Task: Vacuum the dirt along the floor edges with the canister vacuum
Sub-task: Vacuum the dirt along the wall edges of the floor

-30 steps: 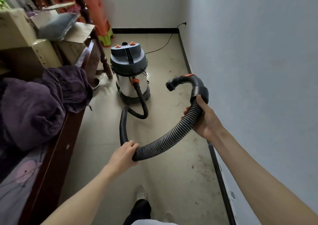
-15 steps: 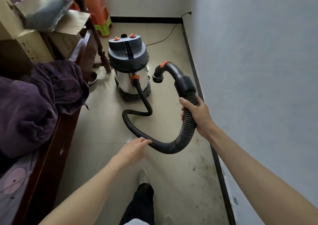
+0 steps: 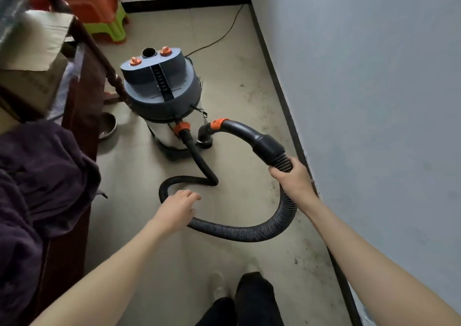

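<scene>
Looking down through the head camera, we see the canister vacuum [image 3: 162,96] upright on the floor [image 3: 232,96], its hose [image 3: 239,233] looping toward us and arching back so the curved nozzle [image 3: 207,138] points down beside the canister's base. Our right hand [image 3: 291,178] has its grip wrapped round the ribbed hose just below the black cuff, near the dirty baseboard [image 3: 287,106]. Our left hand [image 3: 179,208] hovers with relaxed, slightly spread fingers over the hose's lower bend, holding nothing.

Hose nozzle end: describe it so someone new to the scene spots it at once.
Start at the canister vacuum standing on the floor near the bed. Just right of its steel base, the hose arcs over from the right hand and points down at the floor. The nozzle end is the open black mouth below the orange collar.
</scene>
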A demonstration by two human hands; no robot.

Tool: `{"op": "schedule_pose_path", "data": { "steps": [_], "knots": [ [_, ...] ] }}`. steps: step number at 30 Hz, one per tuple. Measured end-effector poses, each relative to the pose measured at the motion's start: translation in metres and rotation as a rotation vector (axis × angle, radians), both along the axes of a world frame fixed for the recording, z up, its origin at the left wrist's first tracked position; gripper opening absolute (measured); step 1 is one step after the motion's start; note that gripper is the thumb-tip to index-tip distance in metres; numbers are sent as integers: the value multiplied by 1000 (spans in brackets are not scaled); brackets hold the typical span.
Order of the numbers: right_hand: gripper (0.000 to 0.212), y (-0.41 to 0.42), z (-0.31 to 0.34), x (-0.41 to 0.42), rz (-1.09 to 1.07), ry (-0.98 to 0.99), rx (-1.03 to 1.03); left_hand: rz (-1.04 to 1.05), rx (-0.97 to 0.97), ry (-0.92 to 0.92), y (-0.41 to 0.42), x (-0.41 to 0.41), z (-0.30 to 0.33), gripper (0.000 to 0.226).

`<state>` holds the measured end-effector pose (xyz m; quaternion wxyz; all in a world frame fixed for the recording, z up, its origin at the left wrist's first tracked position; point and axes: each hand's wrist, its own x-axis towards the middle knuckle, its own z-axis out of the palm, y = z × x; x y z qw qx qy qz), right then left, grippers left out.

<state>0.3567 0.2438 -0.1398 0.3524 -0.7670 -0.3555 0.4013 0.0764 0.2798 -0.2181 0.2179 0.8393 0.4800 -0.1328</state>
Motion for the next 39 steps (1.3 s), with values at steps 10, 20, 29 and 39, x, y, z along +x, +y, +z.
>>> {"op": "schedule_pose_path", "data": {
  "steps": [10, 20, 29, 39],
  "knots": [
    [21, 152, -164, 83, -54, -60, -141, -116, -1, 111, 171, 75, -158, 36],
    [14, 210, -355, 106, -57, -96, -203, -436, -127, 547, 240, 128, -355, 36],
    [20, 191, -386, 114, 86, -156, -272, -506, -272, 946, 247, 103, -392, 34],
    [17, 220, -359, 94, -103, -38, -219, 1, -239, 163, 281, 142, -333, 46]
  ]
}}
